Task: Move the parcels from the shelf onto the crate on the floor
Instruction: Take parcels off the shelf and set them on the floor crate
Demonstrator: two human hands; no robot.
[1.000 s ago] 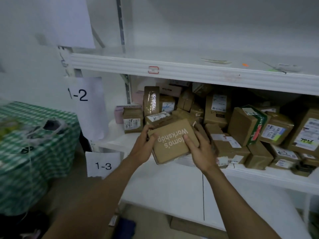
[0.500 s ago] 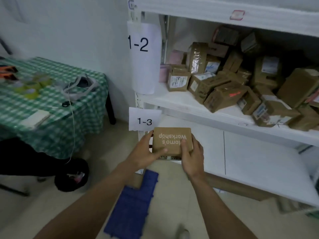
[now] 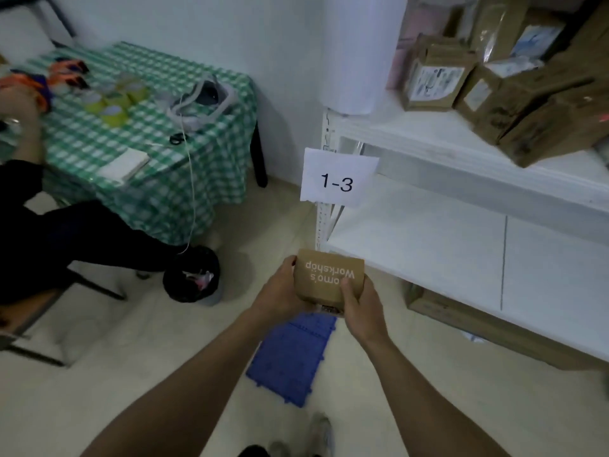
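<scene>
Both hands, left (image 3: 280, 293) and right (image 3: 361, 303), grip parcel (image 3: 328, 278) above crate (image 3: 291, 356).

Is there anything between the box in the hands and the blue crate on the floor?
Nothing visible. The box, held by the left hand and right hand, is directly above the blue crate, with only open air below.

Our forearms are bare, with no sleeves, and so are our left hand (image 3: 280, 291) and right hand (image 3: 361, 306). At six o'clock our pale shoe (image 3: 321, 430) shows, blurred.
</scene>
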